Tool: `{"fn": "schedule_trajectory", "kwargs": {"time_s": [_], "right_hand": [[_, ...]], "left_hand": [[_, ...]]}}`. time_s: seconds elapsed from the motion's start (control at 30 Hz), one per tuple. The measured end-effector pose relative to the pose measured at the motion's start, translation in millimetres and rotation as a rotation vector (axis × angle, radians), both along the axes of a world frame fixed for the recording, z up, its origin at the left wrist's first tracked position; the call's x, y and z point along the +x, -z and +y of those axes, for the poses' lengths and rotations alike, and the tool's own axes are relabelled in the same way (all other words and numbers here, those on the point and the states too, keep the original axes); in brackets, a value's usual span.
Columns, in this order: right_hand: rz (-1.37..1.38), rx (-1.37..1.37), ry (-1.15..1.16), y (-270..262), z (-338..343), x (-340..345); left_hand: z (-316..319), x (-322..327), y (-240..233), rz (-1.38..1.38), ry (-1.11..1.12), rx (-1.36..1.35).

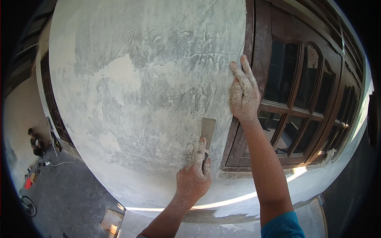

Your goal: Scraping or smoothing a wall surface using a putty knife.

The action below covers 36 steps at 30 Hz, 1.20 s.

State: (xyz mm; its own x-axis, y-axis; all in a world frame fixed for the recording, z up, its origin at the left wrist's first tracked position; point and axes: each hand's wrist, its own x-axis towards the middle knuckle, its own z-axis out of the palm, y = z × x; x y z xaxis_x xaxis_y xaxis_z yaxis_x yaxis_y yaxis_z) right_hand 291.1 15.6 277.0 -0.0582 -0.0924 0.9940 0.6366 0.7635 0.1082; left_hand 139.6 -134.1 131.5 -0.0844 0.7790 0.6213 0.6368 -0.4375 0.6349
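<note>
My left hand point(195, 175), coated in pale dust, grips a putty knife by its handle. One finger lies extended along the flat metal blade point(209, 126) of the knife, which is against the plastered wall point(166, 98). The plaster is patchy grey and white, with ridges and a crack line across it. Higher up and to the right, my right hand point(245, 92) rests at the wall's edge beside the brown wooden window frame point(249, 32). Two of its fingers point upward and the others are bent; no tool shows in it. Dust covers this hand too.
Glass panes point(281, 71) fill the wooden window at right, above a sill point(238, 175). On the far left a person point(37, 144) crouches by a wall. A white cable point(64, 163), a bicycle wheel point(29, 206) and a flat board point(111, 218) are on the dark floor.
</note>
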Motion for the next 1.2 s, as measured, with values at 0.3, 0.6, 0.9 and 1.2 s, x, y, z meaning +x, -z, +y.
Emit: {"fn": "schedule_trajectory", "kwargs": {"time_s": [0.3, 0.6, 0.9, 1.2], "right_hand": [[0.018, -0.083, 0.110, -2.4, -30.7, -3.4], [0.297, -0.746, 0.011, 116.0, -110.4, -28.5], [0.445, -0.925, -0.286, 176.8, -133.7, -80.8], [0.340, -0.902, -0.002, 227.7, -137.3, -88.5]], "left_hand": [[10.2, -12.8, 7.5, 0.077, 0.029, 0.112], [34.9, -22.7, 18.0, 0.076, 0.185, 0.082], [52.3, -57.6, 6.7, -0.403, 0.850, -0.350], [84.9, -122.7, 5.3, 0.512, 0.026, 0.512]]}}
